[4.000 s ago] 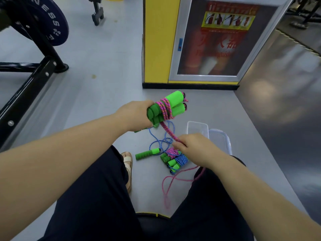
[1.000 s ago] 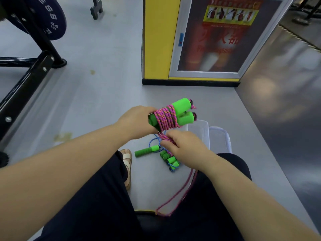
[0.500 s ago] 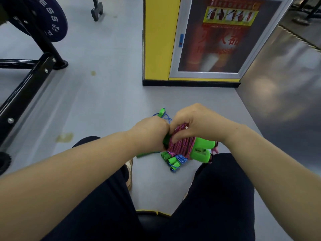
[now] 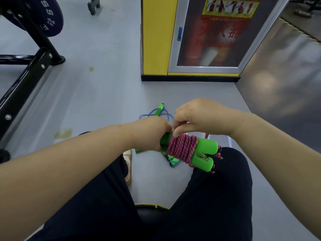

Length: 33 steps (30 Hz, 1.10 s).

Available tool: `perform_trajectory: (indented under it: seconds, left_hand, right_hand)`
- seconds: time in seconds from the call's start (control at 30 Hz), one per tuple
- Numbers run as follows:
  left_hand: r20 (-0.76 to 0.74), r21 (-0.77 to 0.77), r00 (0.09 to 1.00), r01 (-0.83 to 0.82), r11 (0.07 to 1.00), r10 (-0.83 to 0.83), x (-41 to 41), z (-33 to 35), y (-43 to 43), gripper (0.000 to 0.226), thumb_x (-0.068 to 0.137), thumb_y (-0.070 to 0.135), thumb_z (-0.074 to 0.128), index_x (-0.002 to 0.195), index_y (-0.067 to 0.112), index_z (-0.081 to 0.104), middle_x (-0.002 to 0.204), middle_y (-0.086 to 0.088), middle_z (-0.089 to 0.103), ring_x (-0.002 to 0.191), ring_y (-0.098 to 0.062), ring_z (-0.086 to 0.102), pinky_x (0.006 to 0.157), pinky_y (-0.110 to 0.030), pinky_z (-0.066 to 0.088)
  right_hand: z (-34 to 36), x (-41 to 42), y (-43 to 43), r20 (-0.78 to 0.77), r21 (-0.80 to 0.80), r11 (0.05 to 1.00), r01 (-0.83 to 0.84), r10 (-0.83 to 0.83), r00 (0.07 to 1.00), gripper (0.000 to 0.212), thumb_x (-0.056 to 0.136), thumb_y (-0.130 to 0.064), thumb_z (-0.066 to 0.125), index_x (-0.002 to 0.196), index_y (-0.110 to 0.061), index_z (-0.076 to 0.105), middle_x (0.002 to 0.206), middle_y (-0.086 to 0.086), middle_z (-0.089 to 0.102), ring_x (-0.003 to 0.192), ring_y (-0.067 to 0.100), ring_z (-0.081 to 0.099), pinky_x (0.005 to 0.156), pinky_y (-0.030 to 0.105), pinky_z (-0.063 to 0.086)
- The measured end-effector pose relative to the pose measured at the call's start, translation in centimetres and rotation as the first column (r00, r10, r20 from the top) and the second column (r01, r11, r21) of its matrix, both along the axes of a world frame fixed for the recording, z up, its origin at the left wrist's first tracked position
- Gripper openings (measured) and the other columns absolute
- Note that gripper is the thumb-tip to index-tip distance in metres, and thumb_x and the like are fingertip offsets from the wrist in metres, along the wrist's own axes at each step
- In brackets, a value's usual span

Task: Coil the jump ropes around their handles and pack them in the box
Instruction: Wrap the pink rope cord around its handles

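My left hand (image 4: 150, 132) grips the left end of a pair of green foam handles (image 4: 205, 153) held side by side above my right knee. A pink rope (image 4: 181, 147) is coiled tightly round their middle. My right hand (image 4: 199, 116) pinches the rope's loose end at the top of the coil. On the floor beyond lies a blue jump rope (image 4: 156, 114) with green handles, loose. More green handles with blue rope (image 4: 172, 160) show under the held bundle. The clear plastic box (image 4: 227, 139) is mostly hidden behind my right arm.
A yellow pillar (image 4: 157, 37) and a glass-fronted fire cabinet (image 4: 220, 35) stand ahead. A black weight rack with a plate (image 4: 40, 16) stands at the left. My sandalled foot (image 4: 128, 164) rests on the grey floor between my knees.
The pink rope's long tail has been wound onto the handles, and the coil is much thicker. The bundle came down and nearer, over my right knee. My right hand moved onto its top.
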State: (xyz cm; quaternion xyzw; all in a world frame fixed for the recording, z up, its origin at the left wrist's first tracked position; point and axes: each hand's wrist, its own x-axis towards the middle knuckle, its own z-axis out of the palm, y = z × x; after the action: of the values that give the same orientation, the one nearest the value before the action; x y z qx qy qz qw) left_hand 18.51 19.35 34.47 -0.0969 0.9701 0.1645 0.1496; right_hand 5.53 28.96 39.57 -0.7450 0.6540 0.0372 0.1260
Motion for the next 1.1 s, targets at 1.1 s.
perform_trajectory:
  seconds: [1.1]
  left_hand:
    - [-0.172, 0.846, 0.652, -0.287, 0.45, 0.739, 0.3, -0.7, -1.4, 0.043, 0.073, 0.008, 0.077, 0.109, 0.023, 0.06, 0.099, -0.005, 0.065, 0.087, -0.02, 0.065, 0.075, -0.033, 0.059]
  right_hand:
    - [-10.6, 1.7, 1.2, 0.91, 0.343, 0.707, 0.619, -0.413, -0.033, 0.034, 0.09, -0.04, 0.053, 0.066, -0.017, 0.046, 0.053, -0.002, 0.032, 0.043, 0.008, 0.021, 0.044, 0.022, 0.017]
